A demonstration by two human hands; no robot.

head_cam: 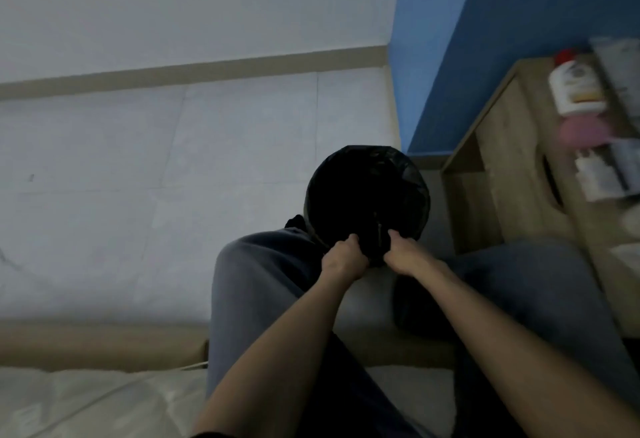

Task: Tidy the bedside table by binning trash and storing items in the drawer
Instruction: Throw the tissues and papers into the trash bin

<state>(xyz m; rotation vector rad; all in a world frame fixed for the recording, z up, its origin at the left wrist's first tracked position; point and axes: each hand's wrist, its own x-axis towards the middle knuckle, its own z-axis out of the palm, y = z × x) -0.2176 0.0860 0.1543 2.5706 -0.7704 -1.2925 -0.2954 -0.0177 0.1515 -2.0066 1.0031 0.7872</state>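
Observation:
A round bin lined with a black plastic bag [367, 191] stands on the floor between my knees. My left hand [343, 261] and my right hand [405, 254] both grip the near rim of the bag, fingers curled over its edge. The wooden bedside table [512, 167] stands to the right against the blue wall. On its top lie a white bottle with a red cap [576, 86], a pink round thing [585, 131] and a white packet [602, 174], all blurred. A slot handle on the table's front marks the drawer [550, 178], which looks closed.
I sit on the bed edge [104, 344], my grey-trousered legs [256, 281] on either side of the bin. Pale floor tiles [173, 160] spread to the left up to a beige skirting board. The blue wall [485, 39] rises behind the bedside table.

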